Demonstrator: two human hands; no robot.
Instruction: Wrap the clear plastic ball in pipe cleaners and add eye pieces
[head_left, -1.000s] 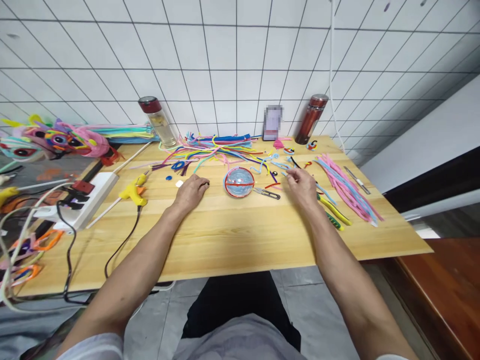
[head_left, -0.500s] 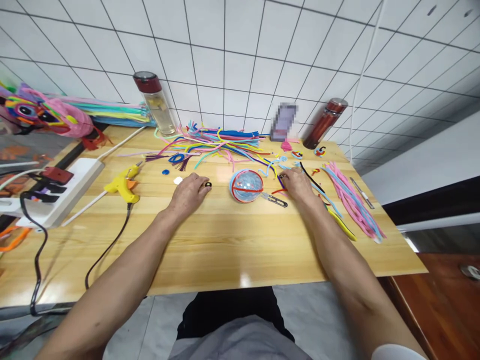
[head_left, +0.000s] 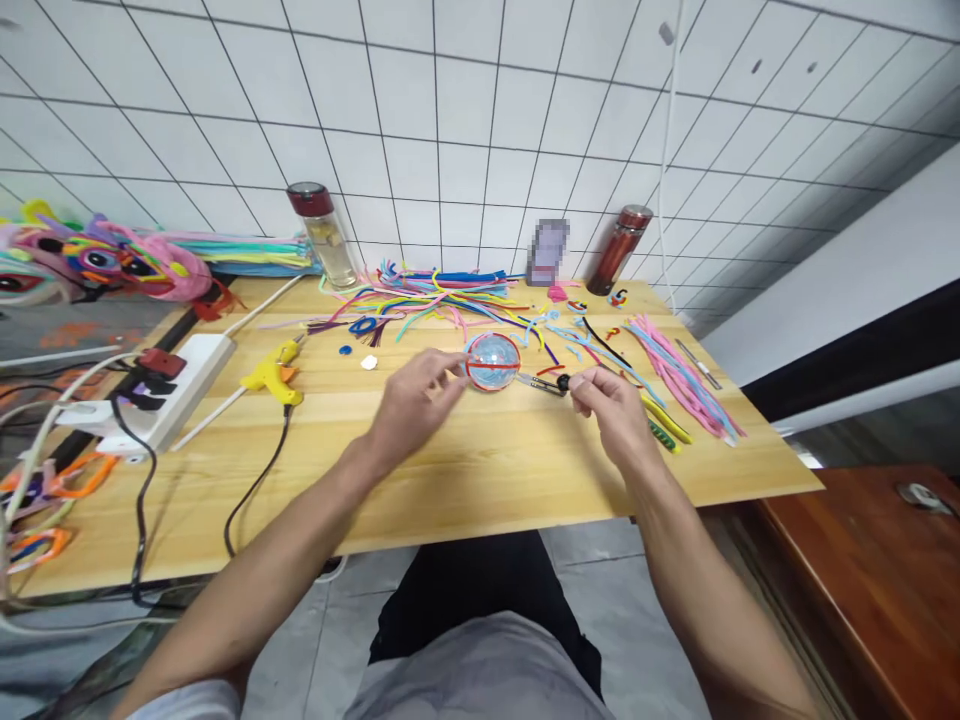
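Note:
A clear round ball-like piece (head_left: 492,376) with pale blue inside and a red band across it sits on the wooden table. My left hand (head_left: 420,405) is at its left edge, thumb and fingers pinched together; what lies between the fingertips is too small to make out. My right hand (head_left: 609,405), to the right, pinches a small black round piece (head_left: 562,383) between thumb and forefinger. Just beneath that piece, thread snips (head_left: 538,382) lie pointing at the ball-like piece.
Colourful pipe cleaners (head_left: 442,290) are heaped at the back, with a pink and blue bundle (head_left: 682,380) on the right. A yellow glue gun (head_left: 274,375) and white power strip (head_left: 184,390) lie left. A glass bottle (head_left: 326,240) and red flask (head_left: 619,250) stand by the wall.
My left hand has moved right to the ball-like piece's edge. My right hand has drawn back toward me and now shows the black round piece. The camera view has shifted a little.

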